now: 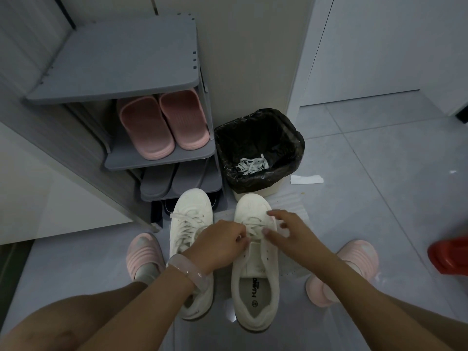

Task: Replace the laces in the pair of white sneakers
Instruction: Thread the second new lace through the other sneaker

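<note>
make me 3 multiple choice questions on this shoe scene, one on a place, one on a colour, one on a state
1. Where do the loose white laces lie?
A. on the shoe rack's top shelf
B. in the black-lined bin
C. inside a sneaker

2. What colour are the slippers on the shoe rack's open shelf?
A. pink
B. green
C. yellow

3. How far is the right-hand white sneaker laced?
A. every eyelet filled
B. only near the toe
C. no lace at all

Answers:
1. B: the loose white laces sit at the bottom of the black-lined bin.
2. A: both slippers on the shoe rack are pink.
3. B: the right-hand white sneaker shows bare eyelets near the collar, while the left hand and right hand work the lace by the toe.
</note>
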